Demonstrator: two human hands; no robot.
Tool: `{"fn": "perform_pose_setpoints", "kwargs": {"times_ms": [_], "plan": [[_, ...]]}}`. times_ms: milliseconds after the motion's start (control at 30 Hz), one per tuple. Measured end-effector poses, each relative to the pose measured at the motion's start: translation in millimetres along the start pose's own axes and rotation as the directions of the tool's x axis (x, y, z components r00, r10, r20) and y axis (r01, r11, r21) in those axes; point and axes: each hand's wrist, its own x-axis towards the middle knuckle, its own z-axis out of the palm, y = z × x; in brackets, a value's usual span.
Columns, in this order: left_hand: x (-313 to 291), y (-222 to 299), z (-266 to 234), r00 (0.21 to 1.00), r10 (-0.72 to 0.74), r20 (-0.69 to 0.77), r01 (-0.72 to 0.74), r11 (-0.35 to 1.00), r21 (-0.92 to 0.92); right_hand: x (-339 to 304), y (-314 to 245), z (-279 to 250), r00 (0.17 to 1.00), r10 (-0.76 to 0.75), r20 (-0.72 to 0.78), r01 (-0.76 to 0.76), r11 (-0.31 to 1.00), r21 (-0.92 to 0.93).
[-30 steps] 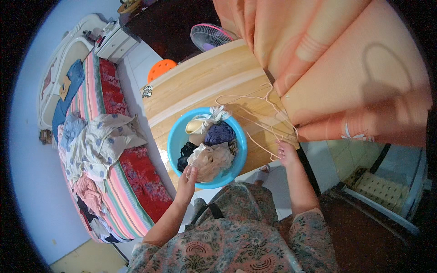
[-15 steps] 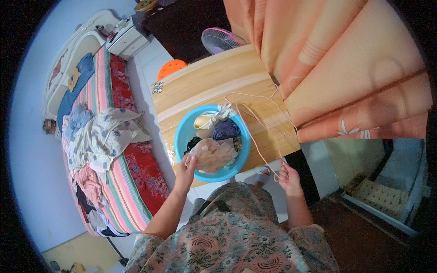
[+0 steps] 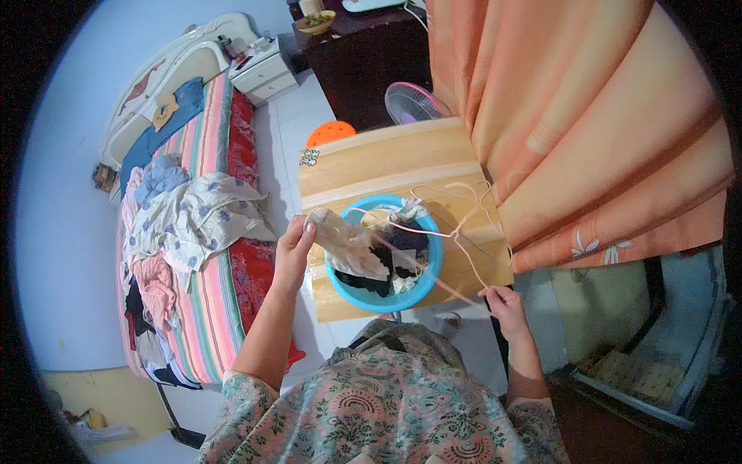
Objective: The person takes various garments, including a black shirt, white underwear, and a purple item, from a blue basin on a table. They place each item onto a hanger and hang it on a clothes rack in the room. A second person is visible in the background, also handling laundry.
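Note:
My left hand is closed on the top edge of a thin beige garment. The garment hangs bunched over the left side of a blue basin; its kind cannot be made out. On the right, my right hand grips one corner of a pink clothes hanger, which reaches across above the basin. Inside the basin lie a black cloth, a navy cloth and some pale pieces. More thin hangers rest on the wooden table right of the basin.
The wooden table carries the basin. An orange curtain drops along its right side. An orange stool and a fan stand behind. To the left is a striped bed with a spotted cloth and other clothes.
The beige garment has been drawn up and leftward by my left hand, uncovering more black cloth. The hanger in my right hand has swung round over the basin. The whole view has shifted.

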Motion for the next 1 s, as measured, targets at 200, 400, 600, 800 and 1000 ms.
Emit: {"fn": "perform_pose_setpoints", "kwargs": {"times_ms": [200, 400, 600, 800, 1000], "plan": [[24.1, 49.7, -25.4, 0.972, 0.235, 0.003, -0.217, 0.892, 0.398, -23.0, -54.9, -12.2, 0.973, -0.219, -0.075, 0.209, 0.971, -0.118], [35.5, 121.9, -23.2, 0.881, 0.407, 0.241, -0.455, 0.591, 0.666, -39.5, -77.7, -4.1, 0.951, -0.255, -0.175, 0.255, 0.967, -0.019], [44.4, 153.4, -23.7, 0.879, 0.34, 0.333, -0.471, 0.518, 0.714, -29.3, -77.1, 4.4, 0.945, -0.283, -0.166, 0.3, 0.95, 0.085], [50.4, 133.2, -15.3, 0.928, 0.35, 0.13, -0.36, 0.745, 0.562, -34.1, -92.0, -16.2, 0.907, -0.323, -0.272, 0.38, 0.905, 0.192], [9.1, -12.0, 80.9, 0.903, 0.201, 0.379, -0.339, 0.876, 0.343, -29.2, -72.0, -14.4, 0.941, -0.176, -0.287, 0.222, 0.966, 0.134]]}}
